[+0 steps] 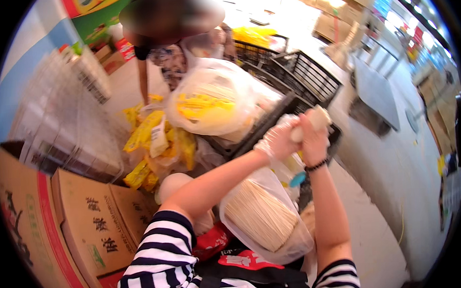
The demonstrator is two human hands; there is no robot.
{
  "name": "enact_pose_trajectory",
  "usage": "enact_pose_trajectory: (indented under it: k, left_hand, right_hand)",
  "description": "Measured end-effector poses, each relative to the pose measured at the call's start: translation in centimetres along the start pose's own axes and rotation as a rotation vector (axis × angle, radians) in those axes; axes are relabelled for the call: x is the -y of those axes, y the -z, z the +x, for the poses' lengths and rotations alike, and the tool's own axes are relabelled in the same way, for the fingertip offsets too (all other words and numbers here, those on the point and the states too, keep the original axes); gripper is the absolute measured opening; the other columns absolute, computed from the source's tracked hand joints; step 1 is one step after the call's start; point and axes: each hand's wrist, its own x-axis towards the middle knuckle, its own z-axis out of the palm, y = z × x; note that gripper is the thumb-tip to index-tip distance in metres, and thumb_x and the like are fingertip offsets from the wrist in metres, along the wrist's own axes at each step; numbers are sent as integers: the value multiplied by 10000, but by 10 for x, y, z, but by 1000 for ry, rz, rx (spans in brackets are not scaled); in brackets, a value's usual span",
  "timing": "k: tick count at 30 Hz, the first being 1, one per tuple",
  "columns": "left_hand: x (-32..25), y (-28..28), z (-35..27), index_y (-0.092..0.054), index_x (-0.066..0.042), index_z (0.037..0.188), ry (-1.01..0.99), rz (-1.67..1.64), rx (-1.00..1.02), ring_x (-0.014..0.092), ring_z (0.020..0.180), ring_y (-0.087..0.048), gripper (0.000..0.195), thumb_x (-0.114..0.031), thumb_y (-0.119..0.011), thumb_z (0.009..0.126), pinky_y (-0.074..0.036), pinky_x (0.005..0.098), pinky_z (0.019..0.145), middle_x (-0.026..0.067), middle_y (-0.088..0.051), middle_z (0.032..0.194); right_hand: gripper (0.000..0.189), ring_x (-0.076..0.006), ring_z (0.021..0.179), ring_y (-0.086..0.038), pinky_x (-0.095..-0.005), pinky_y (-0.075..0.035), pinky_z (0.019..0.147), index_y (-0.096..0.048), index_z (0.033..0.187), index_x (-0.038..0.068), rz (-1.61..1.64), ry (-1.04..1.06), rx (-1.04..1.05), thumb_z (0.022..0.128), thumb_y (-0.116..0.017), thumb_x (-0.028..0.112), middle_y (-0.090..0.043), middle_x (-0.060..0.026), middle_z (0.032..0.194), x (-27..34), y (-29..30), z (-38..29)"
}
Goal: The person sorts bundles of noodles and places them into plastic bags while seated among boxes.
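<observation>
My left hand [280,140], in a clear plastic glove, and my right hand [313,141], with a dark bead bracelet at the wrist, meet over the edge of a black plastic crate. Both are closed around a pale, blurred object [319,118]; its exact kind cannot be told. Below them, on my lap, a whitish plastic tub [270,257] holds a thick bundle of thin wooden skewers [259,215]. Between my forearms, a blue round cap or lid [298,179] shows beside clear plastic.
A large clear bag [209,95] with yellow-printed packs rests on the black crates [312,76]. Yellow packets [150,135] are heaped to its left, near another person's arm [143,80]. Cardboard boxes [100,224] and a translucent bin [74,130] flank my left; a flatbed trolley [377,93] stands right.
</observation>
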Motion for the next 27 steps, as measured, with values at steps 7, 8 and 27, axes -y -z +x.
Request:
enact_pose_trajectory:
  k: [7,8,27]
  left_hand:
    - [-4,6,-6,-517,-116,1174,54,-83,109,355,955,-608,450,-273,-670,781,-497,394,819,174,-644,1018]
    - [3,0,-6,-521,-116,1187,26,-74,97,353,945,-613,467,-255,-678,771,-497,391,817,174,-649,1006]
    - [3,2,-8,-528,-102,1170,5,-16,172,347,922,-623,457,-272,-677,773,-497,389,811,162,-655,997]
  right_hand:
    - [117,-66,756,-546,-226,-445,691,-542,939,75,36,-48,16,896,-631,137,-564,14,818,-13,0,-10]
    - [115,-74,757,-580,-221,-466,677,-559,935,64,46,3,4,895,-636,139,-602,-4,815,-19,1,-11]
    - [118,-89,731,-572,-242,-471,671,-549,927,74,52,-27,-68,899,-624,160,-585,-8,813,-35,7,-9]
